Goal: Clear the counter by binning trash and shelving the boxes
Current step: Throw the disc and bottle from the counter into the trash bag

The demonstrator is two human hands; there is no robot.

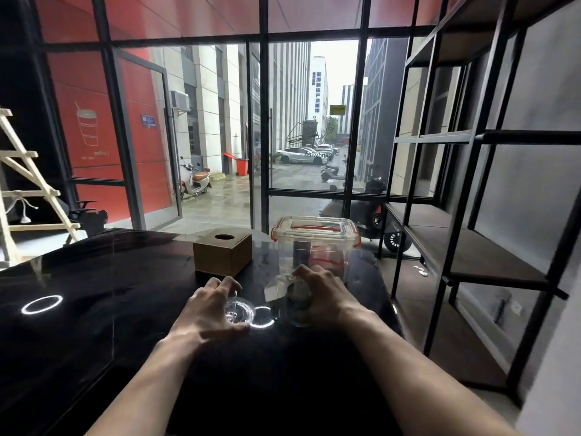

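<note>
On the black glossy counter [103, 309] my right hand [317, 294] grips a clear plastic cup [297, 309] with crumpled white tissue [278, 286] sticking out of its top. My left hand [210, 306] rests with spread fingers on a clear round plastic lid [240, 311] that lies flat on the counter; whether it grips the lid I cannot tell. Behind the hands stands a brown cardboard tissue box [224, 254] with a round hole on top. To its right is a clear plastic storage box [316, 243] with an orange-trimmed lid and clips.
A black metal shelving unit [465, 256] with dark boards stands to the right of the counter. A wooden ladder frame [28, 184] leans at the far left. Glass walls and a door lie beyond the counter's far edge.
</note>
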